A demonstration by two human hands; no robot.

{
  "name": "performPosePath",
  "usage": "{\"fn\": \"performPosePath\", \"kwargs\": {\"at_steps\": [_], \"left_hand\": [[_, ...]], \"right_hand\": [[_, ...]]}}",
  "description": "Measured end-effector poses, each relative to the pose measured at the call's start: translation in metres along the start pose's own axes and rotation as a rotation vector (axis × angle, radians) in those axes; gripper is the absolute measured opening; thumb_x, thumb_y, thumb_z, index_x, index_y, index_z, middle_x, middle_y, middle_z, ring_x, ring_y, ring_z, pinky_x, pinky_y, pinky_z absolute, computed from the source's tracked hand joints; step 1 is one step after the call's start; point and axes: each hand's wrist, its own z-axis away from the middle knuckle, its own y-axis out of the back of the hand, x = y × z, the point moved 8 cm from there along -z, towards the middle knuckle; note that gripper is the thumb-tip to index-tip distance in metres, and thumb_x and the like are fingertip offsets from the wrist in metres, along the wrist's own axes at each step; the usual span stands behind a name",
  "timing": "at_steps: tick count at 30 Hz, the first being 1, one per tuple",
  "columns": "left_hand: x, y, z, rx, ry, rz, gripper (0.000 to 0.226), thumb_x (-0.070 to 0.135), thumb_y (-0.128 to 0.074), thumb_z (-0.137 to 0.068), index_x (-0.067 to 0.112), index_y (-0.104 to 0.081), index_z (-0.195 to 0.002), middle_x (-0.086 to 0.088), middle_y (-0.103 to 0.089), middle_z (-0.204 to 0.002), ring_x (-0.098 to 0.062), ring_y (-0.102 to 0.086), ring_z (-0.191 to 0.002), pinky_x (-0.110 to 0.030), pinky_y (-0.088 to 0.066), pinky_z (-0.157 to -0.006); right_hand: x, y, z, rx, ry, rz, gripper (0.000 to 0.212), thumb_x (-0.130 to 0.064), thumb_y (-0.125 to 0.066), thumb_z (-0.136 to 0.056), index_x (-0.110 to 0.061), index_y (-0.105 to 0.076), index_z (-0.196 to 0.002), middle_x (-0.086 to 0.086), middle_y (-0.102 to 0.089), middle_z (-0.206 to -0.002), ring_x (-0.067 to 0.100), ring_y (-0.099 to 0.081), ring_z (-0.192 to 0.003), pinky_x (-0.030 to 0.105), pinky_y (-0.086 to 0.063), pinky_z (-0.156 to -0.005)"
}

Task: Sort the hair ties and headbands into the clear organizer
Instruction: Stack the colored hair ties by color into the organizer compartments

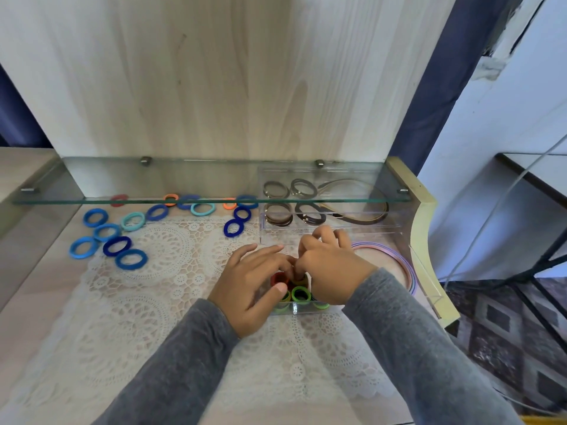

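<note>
Both busy: left hand (254, 280) and right hand (331, 268) have curled fingertips down among bright ties (300, 294) in organizer's (294, 310) near compartment; can't tell if either grips. Headbands (409, 271) just right. Blue ties (116, 245) loose at left. Brown ties (310, 214) in far compartment.

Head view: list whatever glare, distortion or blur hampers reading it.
Head view: soft even light, faint shadows only; the glass shelf dims the brown hair ties seen through it; wide-angle stretch enlarges the sleeves at the bottom; left hand and right hand hide part of the clear organizer.
</note>
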Motion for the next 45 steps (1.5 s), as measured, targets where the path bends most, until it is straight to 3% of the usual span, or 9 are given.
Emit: {"fn": "performPosePath", "kwargs": {"at_steps": [15, 19, 23, 32, 38, 45], "left_hand": [[0.001, -0.006, 0.002, -0.087, 0.002, -0.006, 0.029, 0.04, -0.037, -0.08, 0.033, -0.058, -0.098, 0.024, -0.061, -0.109, 0.001, -0.036, -0.133, -0.043, -0.016, -0.113], [0.002, -0.005, 0.001, -0.076, 0.0, 0.002, 0.029, 0.039, -0.038, -0.079, 0.032, -0.059, -0.099, 0.024, -0.061, -0.11, 0.001, -0.035, -0.133, -0.041, -0.016, -0.113], [0.001, -0.005, 0.001, -0.08, 0.009, 0.006, 0.03, 0.041, -0.038, -0.079, 0.033, -0.056, -0.102, 0.023, -0.058, -0.122, 0.001, -0.036, -0.133, -0.038, -0.016, -0.112], [-0.008, 0.003, 0.001, 0.031, 0.156, -0.274, 0.042, 0.042, -0.022, -0.09, 0.034, -0.062, -0.101, 0.02, -0.059, -0.12, -0.008, -0.043, -0.128, -0.035, -0.02, -0.106], [-0.007, 0.002, 0.001, 0.046, 0.129, -0.285, 0.045, 0.041, -0.022, -0.092, 0.032, -0.066, -0.092, 0.018, -0.061, -0.118, -0.011, -0.045, -0.126, -0.037, -0.021, -0.105], [-0.007, 0.002, 0.001, 0.051, 0.13, -0.289, 0.043, 0.04, -0.023, -0.093, 0.032, -0.065, -0.094, 0.018, -0.061, -0.116, -0.01, -0.046, -0.125, -0.037, -0.023, -0.105]], "right_hand": [[0.005, -0.003, 0.001, -0.036, -0.018, -0.116, 0.039, -0.003, -0.049, -0.082, -0.028, -0.069, -0.104, -0.004, -0.043, -0.123, 0.026, -0.024, -0.118, 0.043, -0.019, -0.105], [0.016, 0.007, 0.004, 0.107, -0.03, -0.303, 0.048, 0.005, -0.044, -0.076, -0.032, -0.07, -0.093, -0.013, -0.049, -0.116, 0.017, -0.026, -0.115, 0.036, -0.019, -0.101], [0.039, 0.009, 0.008, 0.318, -0.172, -0.44, 0.046, 0.005, -0.041, -0.075, -0.029, -0.069, -0.088, -0.012, -0.054, -0.108, 0.015, -0.031, -0.108, 0.037, -0.024, -0.1], [0.026, -0.014, 0.007, 0.24, -0.19, -0.273, 0.042, -0.007, -0.042, -0.085, -0.033, -0.068, -0.107, -0.011, -0.052, -0.117, 0.018, -0.031, -0.117, 0.035, -0.023, -0.097], [0.021, -0.013, 0.01, 0.267, -0.183, -0.2, 0.037, -0.013, -0.044, -0.087, -0.034, -0.067, -0.108, -0.013, -0.05, -0.119, 0.018, -0.031, -0.118, 0.036, -0.024, -0.1], [0.022, -0.013, 0.009, 0.257, -0.194, -0.203, 0.038, -0.013, -0.043, -0.088, -0.034, -0.066, -0.11, -0.012, -0.05, -0.12, 0.018, -0.03, -0.119, 0.036, -0.024, -0.099]]}}
